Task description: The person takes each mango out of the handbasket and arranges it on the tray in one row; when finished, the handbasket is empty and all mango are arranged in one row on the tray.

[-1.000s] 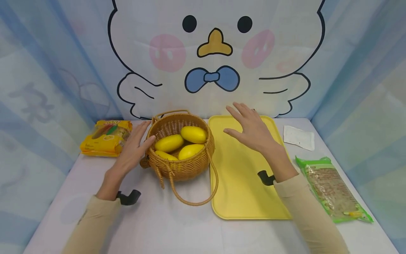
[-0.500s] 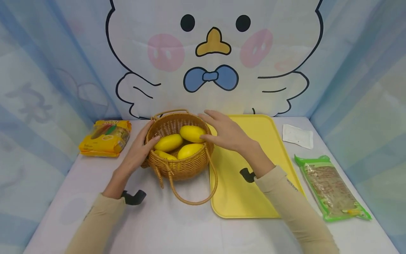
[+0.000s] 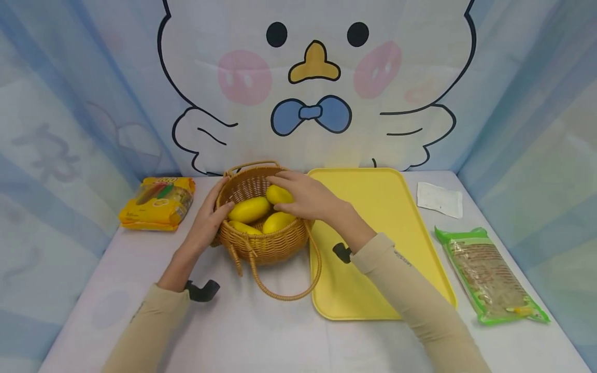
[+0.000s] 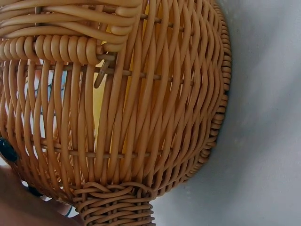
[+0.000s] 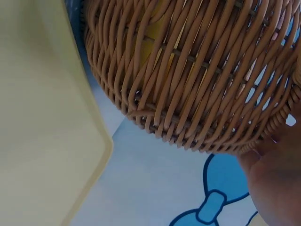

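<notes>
A woven wicker basket [image 3: 266, 251] with several yellow mangoes [image 3: 249, 210] in it stands left of the middle. My left hand [image 3: 205, 220] holds its left side, thumb over the rim and fingers along the outside. Reaching over the right rim, my right hand [image 3: 310, 197] has its thumb and fingers about the mango [image 3: 278, 194] at the back right, which it partly covers. In the left wrist view the basket wall [image 4: 155, 94] fills much of the picture. The right wrist view shows the basket's outside [image 5: 188, 70], with the fingertips hidden.
A yellow tray [image 3: 345, 295] lies right of the basket, under my right forearm. Beyond it are a white packet [image 3: 439, 200] and a green-edged bag [image 3: 489, 277]. A yellow package [image 3: 156, 204] lies at the back left. The basket's loop handle [image 3: 286, 298] droops onto the table.
My right hand has come left from over the tray, across the basket's rim, to the back-right mango. My left hand has closed in on the basket's left rim. The basket stays put.
</notes>
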`<control>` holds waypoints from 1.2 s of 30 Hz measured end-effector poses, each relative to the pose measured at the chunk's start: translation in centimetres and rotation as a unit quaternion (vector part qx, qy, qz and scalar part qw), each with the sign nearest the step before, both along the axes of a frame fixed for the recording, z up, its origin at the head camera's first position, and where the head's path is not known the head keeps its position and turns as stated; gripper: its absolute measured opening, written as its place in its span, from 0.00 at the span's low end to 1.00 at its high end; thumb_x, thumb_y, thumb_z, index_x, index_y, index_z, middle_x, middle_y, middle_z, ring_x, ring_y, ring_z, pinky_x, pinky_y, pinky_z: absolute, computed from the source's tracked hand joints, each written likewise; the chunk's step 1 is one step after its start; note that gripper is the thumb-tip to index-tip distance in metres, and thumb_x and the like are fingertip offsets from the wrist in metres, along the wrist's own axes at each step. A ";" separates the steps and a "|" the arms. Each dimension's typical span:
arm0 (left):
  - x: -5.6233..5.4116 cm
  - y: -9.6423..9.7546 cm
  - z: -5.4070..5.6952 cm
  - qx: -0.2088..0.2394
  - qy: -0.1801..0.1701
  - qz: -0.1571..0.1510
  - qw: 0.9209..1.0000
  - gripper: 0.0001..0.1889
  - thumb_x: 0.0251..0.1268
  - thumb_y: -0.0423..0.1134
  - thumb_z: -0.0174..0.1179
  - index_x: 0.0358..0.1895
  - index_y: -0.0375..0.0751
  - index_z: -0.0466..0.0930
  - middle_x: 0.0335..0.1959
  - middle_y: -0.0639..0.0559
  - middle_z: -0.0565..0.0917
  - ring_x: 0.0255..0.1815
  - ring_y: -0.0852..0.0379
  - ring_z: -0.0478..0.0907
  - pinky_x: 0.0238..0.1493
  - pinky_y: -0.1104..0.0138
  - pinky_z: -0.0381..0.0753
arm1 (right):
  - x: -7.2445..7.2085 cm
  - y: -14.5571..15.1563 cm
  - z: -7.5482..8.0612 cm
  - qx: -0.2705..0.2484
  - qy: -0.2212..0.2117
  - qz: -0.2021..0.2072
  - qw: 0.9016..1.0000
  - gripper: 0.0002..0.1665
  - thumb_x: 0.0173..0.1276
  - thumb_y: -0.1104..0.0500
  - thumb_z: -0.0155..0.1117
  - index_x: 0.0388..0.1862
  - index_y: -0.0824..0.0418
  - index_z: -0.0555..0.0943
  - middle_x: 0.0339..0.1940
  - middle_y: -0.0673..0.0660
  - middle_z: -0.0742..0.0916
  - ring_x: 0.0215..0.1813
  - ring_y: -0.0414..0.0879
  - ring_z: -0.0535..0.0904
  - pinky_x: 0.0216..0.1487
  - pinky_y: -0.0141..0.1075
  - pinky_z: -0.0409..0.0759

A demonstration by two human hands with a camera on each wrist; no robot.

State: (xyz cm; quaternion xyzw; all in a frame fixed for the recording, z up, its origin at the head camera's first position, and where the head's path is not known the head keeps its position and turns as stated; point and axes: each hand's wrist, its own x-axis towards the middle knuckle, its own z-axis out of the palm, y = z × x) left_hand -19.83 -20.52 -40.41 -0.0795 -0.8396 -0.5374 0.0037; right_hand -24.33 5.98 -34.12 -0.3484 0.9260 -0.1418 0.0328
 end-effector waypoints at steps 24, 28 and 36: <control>1.2 0.9 1.9 0.034 -0.008 -0.003 0.999 0.35 0.76 0.42 0.46 0.81 0.53 0.45 0.83 0.51 0.46 0.82 0.45 0.45 0.79 0.42 0.49 | -1.4 -3.7 -1.0 0.193 0.041 -0.016 0.980 0.38 0.68 0.53 0.63 0.77 0.50 0.65 0.73 0.59 0.73 0.70 0.57 0.72 0.71 0.49 0.72; 0.8 0.7 1.2 0.034 -0.003 -0.001 0.999 0.34 0.75 0.41 0.46 0.81 0.57 0.46 0.83 0.54 0.46 0.82 0.47 0.45 0.79 0.43 0.49 | -1.4 -4.0 -1.0 0.209 0.052 -0.017 0.976 0.38 0.69 0.53 0.64 0.76 0.50 0.66 0.72 0.59 0.74 0.68 0.56 0.74 0.68 0.49 0.75; -0.1 0.1 -0.5 0.032 0.009 0.003 0.999 0.36 0.72 0.38 0.44 0.80 0.64 0.45 0.83 0.57 0.46 0.82 0.48 0.46 0.78 0.41 0.50 | -1.4 -4.5 -1.3 0.259 0.085 -0.024 0.962 0.35 0.69 0.52 0.65 0.74 0.49 0.68 0.68 0.58 0.77 0.61 0.55 0.79 0.58 0.47 0.82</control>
